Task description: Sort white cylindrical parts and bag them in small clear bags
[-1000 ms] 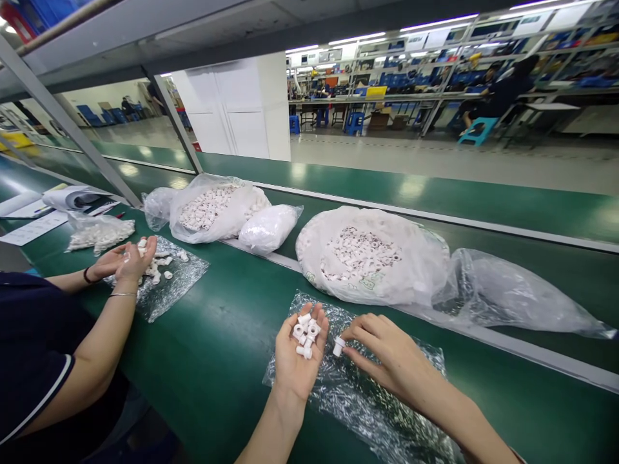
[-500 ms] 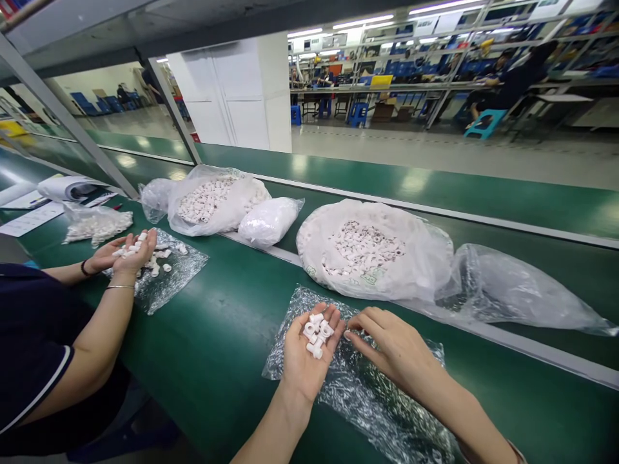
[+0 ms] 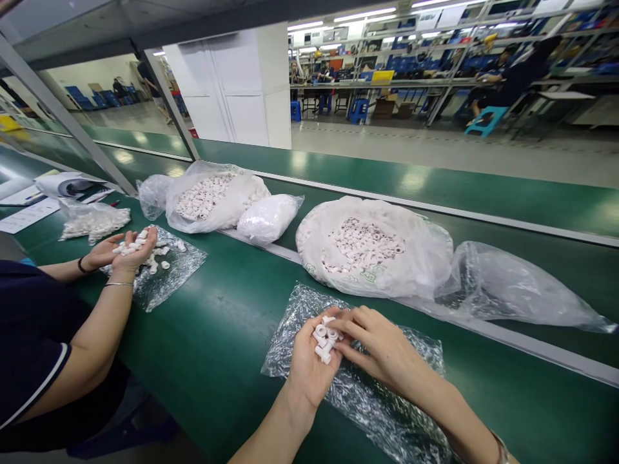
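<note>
A small heap of white plastic sleeves lies in the cupped palm of the left hand, low and centre in the frame. The right hand reaches in from the right, its fingertips touching the heap; whether they pinch a piece cannot be told. Both hands hover over a crinkled clear plastic sheet on the green table. Just behind lies a big open bag of like parts. At the left a co-worker's hands cup similar pieces.
</note>
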A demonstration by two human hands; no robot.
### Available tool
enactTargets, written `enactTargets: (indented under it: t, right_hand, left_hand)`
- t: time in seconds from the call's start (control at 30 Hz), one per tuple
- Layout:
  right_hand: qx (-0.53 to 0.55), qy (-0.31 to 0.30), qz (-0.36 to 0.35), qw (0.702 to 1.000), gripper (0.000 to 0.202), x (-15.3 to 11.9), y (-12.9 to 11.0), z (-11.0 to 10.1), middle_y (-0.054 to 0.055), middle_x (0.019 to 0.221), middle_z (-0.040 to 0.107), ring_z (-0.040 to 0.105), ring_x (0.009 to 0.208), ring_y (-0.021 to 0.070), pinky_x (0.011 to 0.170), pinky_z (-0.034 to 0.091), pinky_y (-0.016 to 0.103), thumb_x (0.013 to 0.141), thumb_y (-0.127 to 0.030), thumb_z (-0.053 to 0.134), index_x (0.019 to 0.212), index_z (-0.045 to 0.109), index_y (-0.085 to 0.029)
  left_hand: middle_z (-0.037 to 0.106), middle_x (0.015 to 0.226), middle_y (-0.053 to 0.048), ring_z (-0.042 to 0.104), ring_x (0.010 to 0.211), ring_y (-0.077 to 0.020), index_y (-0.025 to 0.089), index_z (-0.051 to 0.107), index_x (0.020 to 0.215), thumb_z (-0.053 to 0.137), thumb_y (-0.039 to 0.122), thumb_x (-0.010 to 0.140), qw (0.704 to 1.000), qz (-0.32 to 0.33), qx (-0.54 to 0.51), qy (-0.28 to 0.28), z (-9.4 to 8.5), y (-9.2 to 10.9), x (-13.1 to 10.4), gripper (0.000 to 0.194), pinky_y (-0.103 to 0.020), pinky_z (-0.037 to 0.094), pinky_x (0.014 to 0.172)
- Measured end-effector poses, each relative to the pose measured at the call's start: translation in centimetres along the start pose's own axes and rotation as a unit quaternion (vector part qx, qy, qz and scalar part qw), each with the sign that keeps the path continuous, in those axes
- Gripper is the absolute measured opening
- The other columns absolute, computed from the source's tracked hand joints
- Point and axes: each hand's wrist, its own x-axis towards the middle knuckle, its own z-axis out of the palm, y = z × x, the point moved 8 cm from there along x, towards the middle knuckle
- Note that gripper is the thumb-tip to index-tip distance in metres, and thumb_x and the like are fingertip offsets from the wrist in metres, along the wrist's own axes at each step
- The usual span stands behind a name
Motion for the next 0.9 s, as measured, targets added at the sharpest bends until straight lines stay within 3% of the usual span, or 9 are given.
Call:
enactTargets:
  t: [0.07, 0.27, 0.4, 0.57, 0.9]
  right_hand:
    - [0.033, 0.005, 0.011, 0.999, 0.017, 0.0, 0.0, -0.1, 0.006, 0.096, 0.063, 0.057, 0.083, 0.0209, 0.068, 0.047, 0.034, 0.098, -0.032, 0.05, 0.108, 0.061, -0.025]
    - [0.23, -0.003, 0.122, 0.965, 0.023, -0.2, 2.3, -1.3, 0.004, 0.095, 0.064, 0.06, 0.079, 0.0173, 0.064, 0.049, 0.028, 0.1, -0.04, 0.045, 0.101, 0.064, -0.026]
    - [0.18, -0.052, 0.127, 0.974, 0.026, -0.7, 4.0, -1.0, 0.003, 0.089, 0.064, 0.06, 0.073, 0.0175, 0.06, 0.048, 0.029, 0.099, -0.043, 0.046, 0.096, 0.065, -0.026]
    - [0.052, -0.096, 0.125, 0.986, 0.018, -1.6, 6.0, 0.9, 0.001, 0.085, 0.064, 0.061, 0.068, 0.0174, 0.057, 0.044, 0.029, 0.096, -0.033, 0.051, 0.088, 0.064, -0.025]
    - [0.033, -0.071, 0.131, 0.988, 0.012, -1.0, 5.4, 1.2, 0.002, 0.092, 0.063, 0.062, 0.078, 0.0193, 0.066, 0.048, 0.031, 0.093, -0.032, 0.057, 0.1, 0.059, -0.024]
  left_hand:
    - [0.068, 0.109, -0.017, 0.069, 0.094, -0.0214, 0.006, 0.059, 0.117, 0.057, 0.019, 0.088, 1.0, -0.001, -0.002, 0.0, 0.0, -0.1, 0.0, 0.032, -0.025, 0.057, 0.073]
    - [0.062, 0.124, -0.023, 0.061, 0.117, -0.0304, 0.004, 0.055, 0.123, 0.057, 0.015, 0.087, 0.998, 0.026, -0.031, 0.044, -0.4, 0.9, -0.2, 0.037, -0.039, 0.056, 0.092]
    - [0.061, 0.126, -0.025, 0.059, 0.119, -0.0324, 0.001, 0.051, 0.127, 0.055, 0.014, 0.087, 0.994, 0.063, -0.061, 0.066, -0.6, 2.3, -0.3, 0.042, -0.043, 0.055, 0.096]
    - [0.06, 0.127, -0.026, 0.058, 0.12, -0.0332, 0.0, 0.049, 0.129, 0.055, 0.014, 0.087, 0.992, 0.076, -0.068, 0.072, -0.8, 2.7, -0.4, 0.045, -0.046, 0.054, 0.098]
    - [0.059, 0.128, -0.026, 0.057, 0.121, -0.0339, -0.001, 0.049, 0.131, 0.057, 0.014, 0.087, 0.994, 0.065, -0.064, 0.066, -0.9, 2.3, -0.3, 0.047, -0.046, 0.051, 0.101]
